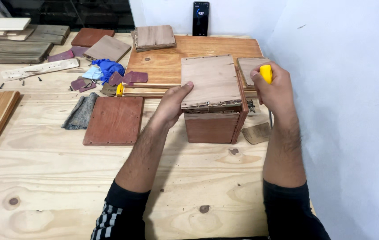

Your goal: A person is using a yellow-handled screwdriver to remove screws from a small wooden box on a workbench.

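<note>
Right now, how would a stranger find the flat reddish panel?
Start at the wooden box under the left hand on the plywood bench. Beside it, left, the reddish square panel lies flat, alone, next to grey felt.

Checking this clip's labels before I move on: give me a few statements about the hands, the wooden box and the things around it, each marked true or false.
1. The left hand rests against the pale lid edge of the reddish-brown wooden box. True.
2. The right hand is empty. False: it grips a yellow-handled tool.
3. A flat reddish-brown square wooden panel lies on the pale plywood table to the left of the box. True.
4. The dark phone lies flat on the table. False: it stands upright against the white wall.
5. A crumpled blue cloth lies inside the box. False: it lies on the table, far left of the box.
</note>
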